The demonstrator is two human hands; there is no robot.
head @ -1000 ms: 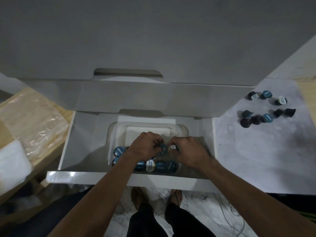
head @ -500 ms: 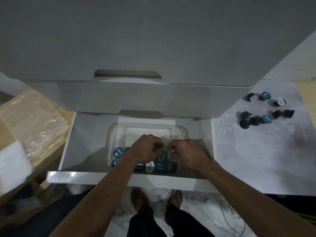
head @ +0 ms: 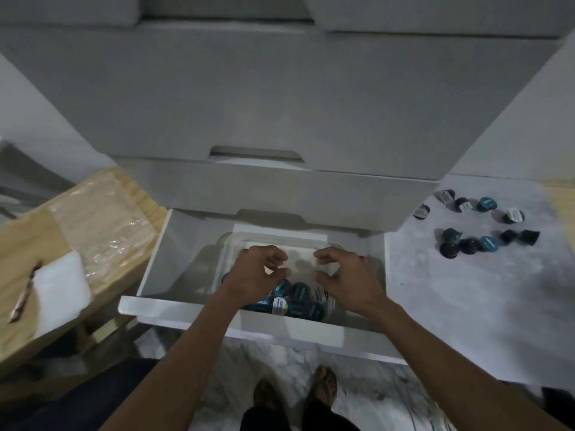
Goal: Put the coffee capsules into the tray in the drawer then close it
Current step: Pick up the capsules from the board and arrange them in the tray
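The white drawer (head: 155,259) stands pulled out, and a clear plastic tray (head: 280,239) sits inside it. Several blue and dark coffee capsules (head: 298,293) lie in the tray's near half. My left hand (head: 255,272) and my right hand (head: 345,275) hover just above these capsules, fingers curled and apart, with nothing held. Several more capsules (head: 473,241) are scattered on the grey surface to the right of the drawer.
A closed drawer front (head: 280,194) overhangs the open drawer's back. A wooden crate (head: 62,244) with plastic wrap and white foam stands at the left. My feet (head: 292,393) stand on a marble floor below the drawer front.
Both hands have lifted slightly off the capsules and their fingers have spread open, letting go of the capsules they held. The camera has tilted up.
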